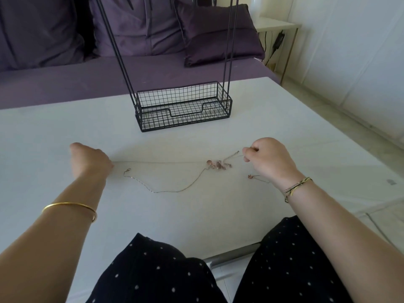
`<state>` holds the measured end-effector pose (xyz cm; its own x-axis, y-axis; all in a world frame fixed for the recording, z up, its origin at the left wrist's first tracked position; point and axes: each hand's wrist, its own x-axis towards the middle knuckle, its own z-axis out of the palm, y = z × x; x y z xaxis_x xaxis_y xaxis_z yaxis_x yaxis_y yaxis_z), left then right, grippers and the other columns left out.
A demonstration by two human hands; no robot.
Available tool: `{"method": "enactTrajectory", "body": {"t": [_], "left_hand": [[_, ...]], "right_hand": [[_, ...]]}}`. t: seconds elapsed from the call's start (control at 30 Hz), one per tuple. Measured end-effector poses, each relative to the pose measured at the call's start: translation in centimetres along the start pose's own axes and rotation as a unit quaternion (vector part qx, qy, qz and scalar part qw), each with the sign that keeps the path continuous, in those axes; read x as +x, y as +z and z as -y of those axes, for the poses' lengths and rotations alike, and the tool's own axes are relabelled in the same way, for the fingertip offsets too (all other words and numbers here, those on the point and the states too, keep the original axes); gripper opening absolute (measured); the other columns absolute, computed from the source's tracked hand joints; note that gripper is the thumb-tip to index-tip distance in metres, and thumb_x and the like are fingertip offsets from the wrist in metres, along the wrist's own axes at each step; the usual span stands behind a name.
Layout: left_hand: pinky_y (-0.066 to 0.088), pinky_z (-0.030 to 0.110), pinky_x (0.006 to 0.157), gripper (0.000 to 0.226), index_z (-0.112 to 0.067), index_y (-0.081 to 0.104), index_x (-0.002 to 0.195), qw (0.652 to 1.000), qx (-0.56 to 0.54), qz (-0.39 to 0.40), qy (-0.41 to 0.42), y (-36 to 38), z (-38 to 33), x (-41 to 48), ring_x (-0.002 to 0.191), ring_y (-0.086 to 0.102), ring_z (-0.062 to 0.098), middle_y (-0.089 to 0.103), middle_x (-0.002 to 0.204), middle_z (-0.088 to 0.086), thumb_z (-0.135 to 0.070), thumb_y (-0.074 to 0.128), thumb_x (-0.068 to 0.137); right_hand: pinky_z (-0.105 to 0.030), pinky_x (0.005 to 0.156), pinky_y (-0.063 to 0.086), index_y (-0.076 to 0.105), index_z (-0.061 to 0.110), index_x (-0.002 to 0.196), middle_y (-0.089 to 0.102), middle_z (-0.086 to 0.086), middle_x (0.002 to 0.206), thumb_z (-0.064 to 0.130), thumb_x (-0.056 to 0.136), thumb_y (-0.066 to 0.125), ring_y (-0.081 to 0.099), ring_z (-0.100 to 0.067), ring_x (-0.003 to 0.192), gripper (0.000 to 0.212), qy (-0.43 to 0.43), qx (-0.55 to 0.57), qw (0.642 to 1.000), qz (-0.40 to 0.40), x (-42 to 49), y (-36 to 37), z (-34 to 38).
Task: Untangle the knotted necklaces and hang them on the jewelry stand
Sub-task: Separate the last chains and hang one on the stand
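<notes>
Where the knotted necklaces (218, 166) lie before the jewelry stand (183, 106), left hand (90, 159) and right hand (269, 158) pinch one chain (164, 162) taut. Fingers (248, 153) curled.

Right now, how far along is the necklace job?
Early on. Nothing is finished: the pendants sit knotted together on the table. In hand: left hand and right hand stretch one thin chain between them. Left: freeing the knot, then hanging everything on the jewelry stand, whose visible rods carry nothing.

- A chain (159, 162) runs taut between the left hand (90, 160) and the right hand (267, 159), both gripping it.
- The knot (218, 166) lies near the right hand.
- The stand (183, 110) sits behind, on the table (65, 132).
</notes>
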<state>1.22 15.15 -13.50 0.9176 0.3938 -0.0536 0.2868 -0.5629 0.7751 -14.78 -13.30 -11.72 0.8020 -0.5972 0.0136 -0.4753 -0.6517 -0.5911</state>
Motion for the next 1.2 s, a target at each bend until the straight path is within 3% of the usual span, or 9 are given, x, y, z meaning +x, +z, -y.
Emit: {"method": "enactTrajectory", "body": {"t": [0.07,0.13,0.27,0.4,0.5,0.63,0.73,0.9,1.2], "left_hand": [[0.051,0.048,0.083,0.026,0.005,0.052,0.114,0.993,0.106,0.012,0.045,0.4,-0.4,-0.8,0.1,0.057,0.043,0.052,0.122,0.025,-0.008,0.045,0.093],[0.042,0.047,0.094,0.027,-0.002,0.053,0.119,0.978,0.161,0.023,0.129,1.2,-1.5,-2.8,0.115,0.047,0.045,0.039,0.134,0.024,-0.01,0.049,0.093],[0.042,0.024,0.084,0.022,-0.014,0.068,0.11,0.897,0.098,0.223,0.369,3.6,-6.2,-8.5,0.1,0.058,0.018,0.063,0.116,0.003,-0.01,0.059,0.09],[0.046,0.017,0.072,0.014,-0.02,0.068,0.099,0.799,0.139,0.421,0.405,6.1,-8.4,-12.3,0.089,0.059,0.007,0.064,0.094,-0.009,-0.018,0.069,0.085],[0.053,0.027,0.074,0.007,-0.022,0.067,0.085,0.799,0.13,0.438,0.391,6.9,-8.0,-12.3,0.084,0.06,0.007,0.065,0.086,-0.009,-0.022,0.073,0.082],[0.044,0.017,0.063,0.006,-0.02,0.066,0.082,0.828,0.087,0.411,0.372,6.7,-8.0,-12.3,0.076,0.061,0.006,0.066,0.081,-0.01,-0.016,0.067,0.086],[0.047,0.024,0.072,0.007,-0.015,0.065,0.082,0.865,-0.007,0.424,0.268,6.1,-7.8,-11.8,0.084,0.063,0.013,0.071,0.09,-0.001,-0.014,0.062,0.088],[0.05,0.034,0.086,0.017,-0.007,0.053,0.077,0.851,-0.182,0.476,0.13,5.1,-7.4,-11.7,0.08,0.068,0.024,0.071,0.079,0.012,0.0,0.047,0.091],[0.052,0.022,0.052,0.007,-0.009,0.06,0.085,0.853,-0.193,0.478,0.083,4.2,-6.7,-12.4,0.059,0.064,0.012,0.07,0.074,0.006,-0.008,0.06,0.093]], "right_hand": [[-0.031,0.061,0.039,0.069,0.0,0.08,0.049,-0.003,0.057,0.021,0.091,0.053,0.048,-0.026,0.062,0.028,-0.007,0.006,1.0,0.008,-0.1,0.1,0.1],[-0.032,0.064,0.043,0.069,0.001,0.079,0.051,0.001,0.056,0.021,0.091,0.054,0.048,-0.022,0.058,0.028,-0.018,0.024,0.999,0.009,-0.2,0.0,0.2],[-0.028,0.054,0.034,0.069,0.002,0.075,0.044,0.006,0.044,0.02,0.092,0.054,0.04,-0.009,0.047,0.03,-0.06,0.077,0.995,-0.008,-0.4,-0.3,0.7],[-0.017,0.045,0.029,0.068,0.001,0.074,0.049,0.024,0.041,0.02,0.093,0.053,0.045,0.0,0.044,0.031,-0.101,0.129,0.986,-0.027,-0.6,-0.6,1.2],[-0.015,0.047,0.03,0.067,0.001,0.073,0.049,0.025,0.042,0.019,0.093,0.054,0.045,0.003,0.044,0.029,-0.119,0.167,0.978,-0.038,-1.0,-0.8,1.5],[-0.017,0.047,0.029,0.065,0.004,0.071,0.047,0.006,0.046,0.018,0.092,0.054,0.044,-0.003,0.045,0.028,-0.132,0.181,0.973,-0.063,-1.0,-0.9,1.7],[-0.028,0.056,0.036,0.066,0.003,0.074,0.054,0.005,0.059,0.02,0.094,0.053,0.044,-0.006,0.051,0.029,-0.126,0.164,0.975,-0.085,-0.7,-0.9,1.5],[-0.035,0.067,0.045,0.067,0.001,0.078,0.059,0.004,0.066,0.024,0.094,0.053,0.054,-0.018,0.065,0.031,-0.106,0.119,0.984,-0.082,0.1,-0.4,0.9],[-0.036,0.068,0.046,0.059,0.005,0.071,0.061,-0.012,0.077,0.023,0.09,0.055,0.056,-0.031,0.076,0.027,-0.059,-0.021,0.997,0.047,0.4,0.7,0.2]]}}
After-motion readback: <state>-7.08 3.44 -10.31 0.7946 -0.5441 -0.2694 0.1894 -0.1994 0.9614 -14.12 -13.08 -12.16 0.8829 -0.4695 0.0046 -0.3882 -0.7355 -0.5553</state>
